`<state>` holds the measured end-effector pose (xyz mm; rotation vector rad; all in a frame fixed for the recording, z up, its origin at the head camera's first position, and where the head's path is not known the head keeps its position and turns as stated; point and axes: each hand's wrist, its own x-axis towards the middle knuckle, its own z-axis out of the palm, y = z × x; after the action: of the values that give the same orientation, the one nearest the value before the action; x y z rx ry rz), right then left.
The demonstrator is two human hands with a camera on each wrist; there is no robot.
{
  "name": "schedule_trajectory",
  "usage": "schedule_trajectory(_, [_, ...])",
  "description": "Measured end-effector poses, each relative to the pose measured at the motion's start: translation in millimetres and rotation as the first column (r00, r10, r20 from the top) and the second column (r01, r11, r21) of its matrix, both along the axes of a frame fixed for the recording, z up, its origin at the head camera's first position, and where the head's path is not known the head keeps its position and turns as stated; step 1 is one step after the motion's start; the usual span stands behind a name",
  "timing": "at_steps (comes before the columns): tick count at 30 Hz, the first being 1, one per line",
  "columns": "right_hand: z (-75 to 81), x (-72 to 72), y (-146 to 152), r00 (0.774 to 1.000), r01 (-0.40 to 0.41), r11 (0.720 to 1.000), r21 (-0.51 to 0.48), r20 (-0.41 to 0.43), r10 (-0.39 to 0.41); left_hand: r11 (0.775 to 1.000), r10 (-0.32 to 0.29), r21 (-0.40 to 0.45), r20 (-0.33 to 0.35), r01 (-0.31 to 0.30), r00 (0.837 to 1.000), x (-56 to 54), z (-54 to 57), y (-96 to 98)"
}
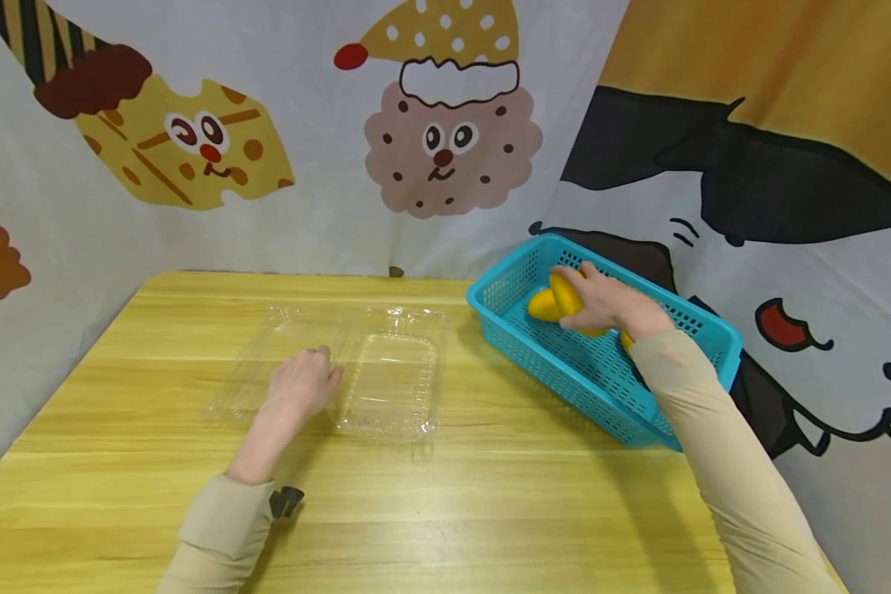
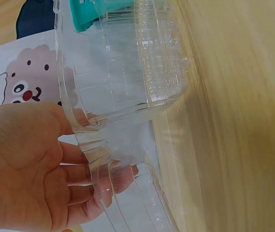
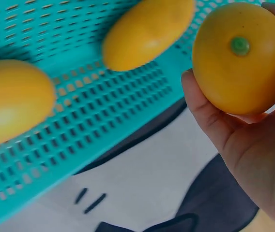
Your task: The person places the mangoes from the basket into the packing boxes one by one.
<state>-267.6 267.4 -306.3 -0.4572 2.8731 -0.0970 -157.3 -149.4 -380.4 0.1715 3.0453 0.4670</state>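
In the right wrist view my right hand (image 3: 258,145) grips a yellow mango (image 3: 244,67), its small green stem mark facing the camera. From the head view, that hand (image 1: 601,301) is inside the blue perforated basket (image 1: 542,371), with another mango (image 1: 542,306) beside the held one. Part of a further mango (image 1: 627,341) shows by the wrist. My left hand (image 1: 303,384) rests at the fold of an opened clear plastic clamshell box (image 1: 389,379) on the table. Its loosely bent fingers (image 2: 79,174) show partly through the plastic in the left wrist view.
The wooden table (image 1: 445,520) carries the box left of centre and the basket at its right side. A cartoon-printed cloth (image 1: 297,231) hangs close behind the table and around the right side. The basket's raised rim (image 1: 535,353) surrounds the mangoes.
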Motion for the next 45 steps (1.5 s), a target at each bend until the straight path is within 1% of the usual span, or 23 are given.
schedule_trajectory(7, [14.6,7.4,-28.3,0.998,-0.029,0.999,-0.043,-0.050,0.027,1.000,0.004,-0.001,0.007,-0.003,1.000,-0.3,-1.1,-0.1])
schedule_trajectory(12, [22.8,11.4,-49.5,0.994,-0.065,0.996,-0.063,-0.087,0.059,1.000,0.005,0.000,0.008,-0.005,1.000,0.0,-0.8,0.2])
schedule_trajectory(16, [26.6,14.2,-65.5,0.992,-0.088,0.994,-0.071,-0.100,0.081,1.000,0.004,0.001,0.002,-0.004,1.000,0.1,-1.0,0.3])
schedule_trajectory(20, [27.1,15.7,-80.7,0.989,-0.110,0.991,-0.076,-0.111,0.101,1.000,0.006,-0.002,-0.002,-0.006,1.000,0.0,-1.8,0.5])
schedule_trajectory(23, [25.7,16.7,-92.4,0.984,-0.137,0.987,-0.081,-0.124,0.126,1.000,0.007,-0.001,0.000,-0.007,1.000,0.1,-2.1,0.8])
schedule_trajectory(28, [20.9,18.8,-114.2,0.979,-0.179,0.979,-0.096,-0.119,0.167,1.000,0.007,-0.001,0.007,-0.007,1.000,0.6,-1.6,1.2])
schedule_trajectory(32, [13.7,19.8,-133.4,0.976,-0.201,0.974,-0.105,-0.109,0.189,1.000,0.011,-0.004,0.005,-0.011,1.000,0.6,-1.2,1.0])
schedule_trajectory(36, [4.6,21.5,-152.4,0.973,-0.221,0.965,-0.143,-0.096,0.209,1.000,0.016,-0.009,0.005,-0.016,1.000,0.0,-1.6,0.8])
schedule_trajectory(40, [-5.5,24.3,-172.0,0.979,-0.201,0.960,-0.196,-0.073,0.190,1.000,0.019,-0.011,0.006,-0.019,1.000,-0.5,-2.1,1.1])
schedule_trajectory(45, [-19.7,28.1,-191.4,0.988,-0.150,0.952,-0.267,-0.009,0.153,1.000,0.024,-0.012,0.009,-0.024,1.000,-1.0,-2.1,1.6])
